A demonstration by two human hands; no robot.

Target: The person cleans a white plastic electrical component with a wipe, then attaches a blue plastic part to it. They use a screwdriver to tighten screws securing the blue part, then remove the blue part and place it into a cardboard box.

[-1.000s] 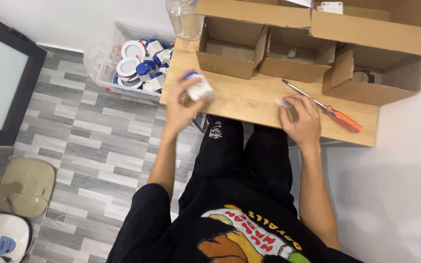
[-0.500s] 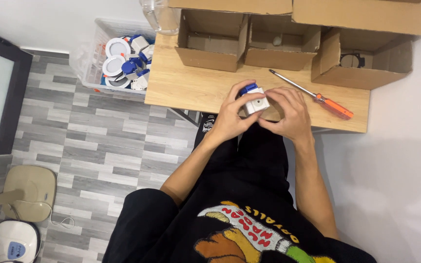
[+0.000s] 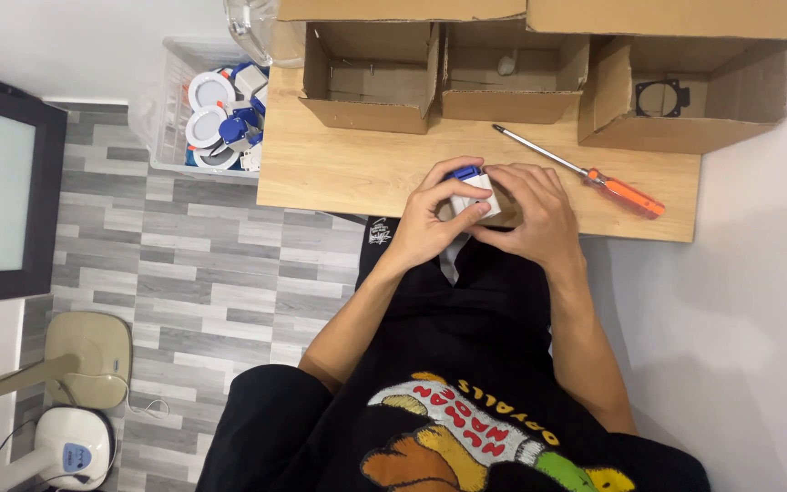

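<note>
Both hands now meet at the near edge of the light wooden tabletop (image 3: 348, 173), closed together around a small white boxy part with a blue plastic piece (image 3: 472, 189) on its far side. A second ago they were well apart: the left hand (image 3: 434, 219) held this white-and-blue part up alone over the left end of the table, beside the bin, while the right hand (image 3: 530, 214) rested flat on the wood near the screwdriver. Half a second ago the two had already come together, and now the grip is tighter and drawn closer to the body.

The left hand's fingers curl over the top and left side of the part, thumb pressed to its near face. The right hand cups it from the right, fingers folded over it and partly hiding it; whether something else sits under that palm cannot be told. Neither hand is open or free.

So the part has travelled from the bin side to the middle of the near edge, and the work has passed from one-handed carrying to two-handed handling.

The orange-handled screwdriver with a long steel shaft (image 3: 594, 178) lies untouched just to the right of the hands, tip pointing far-left. Three open brown cardboard boxes (image 3: 371, 82) stand along the far side. The clear plastic bin of white round fittings and blue parts (image 3: 216, 118) sits off the table's left end, above the grey plank floor.
</note>
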